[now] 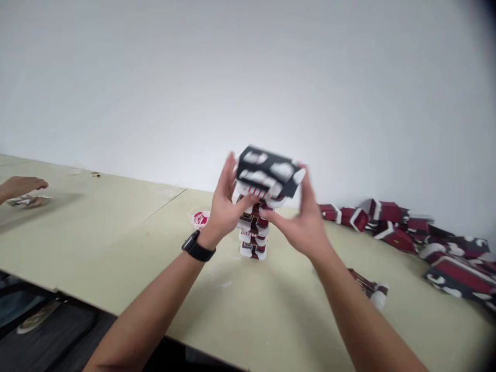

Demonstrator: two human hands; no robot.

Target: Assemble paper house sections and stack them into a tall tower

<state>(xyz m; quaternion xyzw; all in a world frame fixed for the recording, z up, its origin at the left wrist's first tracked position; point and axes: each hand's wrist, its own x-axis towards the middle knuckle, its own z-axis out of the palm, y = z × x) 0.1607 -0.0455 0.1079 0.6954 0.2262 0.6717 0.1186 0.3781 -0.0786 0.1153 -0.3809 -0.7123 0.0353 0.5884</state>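
Note:
Between my two hands, a small black box with white patches [267,171] is held up above the table, tilted and blurred by motion. My left hand [229,206] grips its left side, thumb underneath; a black watch is on that wrist. My right hand [304,222] holds the right side, its thumb also low at the front. Behind and below the box stands a stack of dark red, white and black pieces [253,244], its upper part partly hidden by my thumbs and the box.
The pale table [116,248] runs along a white wall. A heap of dark red and black boxes [399,232] lies at right, with a loose piece [368,287] nearer. A red-and-white round item [200,219] lies left of the stack. Another person's hand [25,187] hovers over small items far left.

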